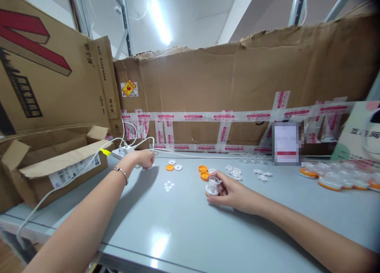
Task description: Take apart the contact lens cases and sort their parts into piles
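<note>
Right hand (227, 190) closed round a clear cup (213, 182), left hand (145, 159) curled, its grip impossible to tell from here.

Left forearm (89, 213), lower left of frame: bare | slim silver-coloured metallic bangle (122, 172), rounded, worn at left wrist | left hand (145, 159), left of centre: bare | right forearm (285, 217), lower right: bare | right hand (227, 192), near centre: bare

On the flat grey table (178, 225): left, an open brown cardboard box (59, 157); middle, small round white plastic discs (169, 182); behind those, a round orange plastic ring (170, 168); far right, clear plastic cups (344, 177). At the back, long brown cardboard (190, 85).
</note>
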Tool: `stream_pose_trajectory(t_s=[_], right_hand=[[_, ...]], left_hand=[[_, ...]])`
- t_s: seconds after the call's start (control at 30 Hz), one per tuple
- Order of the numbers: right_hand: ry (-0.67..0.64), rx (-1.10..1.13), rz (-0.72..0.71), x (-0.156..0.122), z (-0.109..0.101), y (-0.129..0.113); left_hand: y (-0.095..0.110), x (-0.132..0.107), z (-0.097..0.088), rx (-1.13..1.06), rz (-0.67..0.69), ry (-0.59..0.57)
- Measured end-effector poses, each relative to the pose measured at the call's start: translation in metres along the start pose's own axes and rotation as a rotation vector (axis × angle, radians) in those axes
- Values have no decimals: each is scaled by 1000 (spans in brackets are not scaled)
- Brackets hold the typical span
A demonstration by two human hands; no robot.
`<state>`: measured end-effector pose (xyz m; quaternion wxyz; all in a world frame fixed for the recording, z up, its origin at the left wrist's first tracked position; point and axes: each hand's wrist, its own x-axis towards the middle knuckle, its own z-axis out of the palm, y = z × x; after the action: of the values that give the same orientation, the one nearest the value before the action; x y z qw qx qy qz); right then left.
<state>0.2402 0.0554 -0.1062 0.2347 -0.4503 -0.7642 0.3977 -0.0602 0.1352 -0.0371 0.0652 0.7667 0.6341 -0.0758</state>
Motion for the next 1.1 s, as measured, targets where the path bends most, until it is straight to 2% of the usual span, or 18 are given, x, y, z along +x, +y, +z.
stream_pose_trajectory(t_s=[0.1, 0.3, 0.53, 0.73, 0.83, 0.93, 1.03, 1.1], right_hand=[[-23, -8, -9, 1, -1, 2], [-27, -30, -25, 1, -2, 4], [-75, -12, -22, -1, -6, 0], [-58, -71, -8, -2, -7, -2], [-54, -77, -1, -2, -8, -3], [-53, -61, 25, -2, -8, -2], [-25, -41, 38, 0, -8, 1], [-11, 14, 26, 3, -8, 5]], left_hand=[[-12, 9, 9, -11, -28, -31], [-18, 20, 18, -21, -26, -23], [-23, 19, 15, -6, -21, -10], [-21, 15, 9, -7, -15, 23], [-7, 7, 1, -8, 14, 95], [24, -8, -5, -50, 120, 146], [64, -26, 0, -182, 368, 61], [89, -35, 8, -199, 470, -37]])
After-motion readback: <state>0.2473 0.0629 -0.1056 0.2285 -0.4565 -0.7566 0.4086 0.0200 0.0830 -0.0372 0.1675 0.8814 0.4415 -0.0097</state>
